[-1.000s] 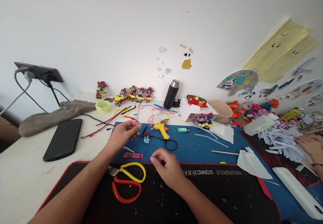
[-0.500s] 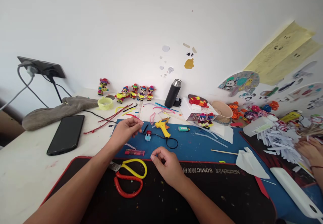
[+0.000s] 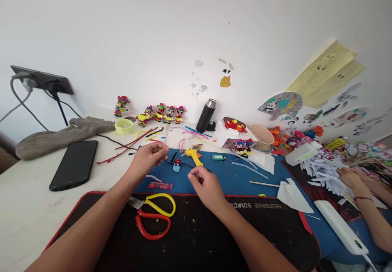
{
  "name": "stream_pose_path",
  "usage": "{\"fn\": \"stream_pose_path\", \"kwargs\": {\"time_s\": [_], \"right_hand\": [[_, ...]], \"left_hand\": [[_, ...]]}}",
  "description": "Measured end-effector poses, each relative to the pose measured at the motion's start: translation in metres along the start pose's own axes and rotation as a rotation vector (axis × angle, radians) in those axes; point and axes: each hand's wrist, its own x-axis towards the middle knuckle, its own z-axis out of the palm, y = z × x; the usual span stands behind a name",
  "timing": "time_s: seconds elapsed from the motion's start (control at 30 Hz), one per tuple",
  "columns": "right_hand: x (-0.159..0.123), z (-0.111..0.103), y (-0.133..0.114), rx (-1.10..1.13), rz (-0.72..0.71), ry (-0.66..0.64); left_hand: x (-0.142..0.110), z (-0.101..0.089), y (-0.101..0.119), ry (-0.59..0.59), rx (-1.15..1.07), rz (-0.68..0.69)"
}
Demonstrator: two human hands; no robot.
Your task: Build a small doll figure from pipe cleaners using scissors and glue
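Note:
My left hand [image 3: 148, 161] is raised over the blue mat [image 3: 183, 186], thumb and fingertips pinched together. Whatever it may hold is too small to make out. Curled fingers and a bent thumb close my right hand [image 3: 208, 186], beside the cable of a yellow glue gun [image 3: 192, 156]; its contents, if any, are hidden. Between the hands lies a small blue figure piece with a red and black top [image 3: 177, 166]. Close by are a short black stick [image 3: 173, 157] and a pink-red lighter-like piece [image 3: 160, 186]. Scissors with yellow and red handles [image 3: 153, 237] rest on the black mat [image 3: 183, 251].
A phone [image 3: 73, 165], a tape roll [image 3: 124, 126] and red wires [image 3: 134, 139] lie left. Several colourful figures [image 3: 159, 112] and a black thermos [image 3: 206, 116] stand at the wall. Right are a white box [image 3: 225, 135], paper strips [image 3: 321, 174] and another person's hands [image 3: 352, 180].
My right hand has moved up, towards the glue gun. The left hand stays pinched in about the same place. The view has turned slightly right, and more of the other person's arms shows.

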Motion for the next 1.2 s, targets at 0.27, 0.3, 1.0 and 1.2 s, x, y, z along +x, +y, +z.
{"fn": "stream_pose_path", "kwargs": {"time_s": [0.27, 0.3, 1.0, 1.2], "right_hand": [[0.049, -0.023, 0.009, -0.387, 0.067, 0.037], [0.054, -0.024, 0.01, -0.43, 0.082, 0.03], [0.081, -0.006, 0.028, -0.542, 0.176, 0.008], [0.071, -0.009, 0.032, -0.24, 0.143, 0.159]], "left_hand": [[0.001, 0.0, -0.001, 0.0, -0.025, -0.014], [0.001, 0.0, -0.001, -0.003, -0.024, -0.013], [0.0, 0.003, -0.003, -0.03, -0.031, -0.009], [0.001, 0.003, -0.005, -0.041, -0.033, -0.009]]}}
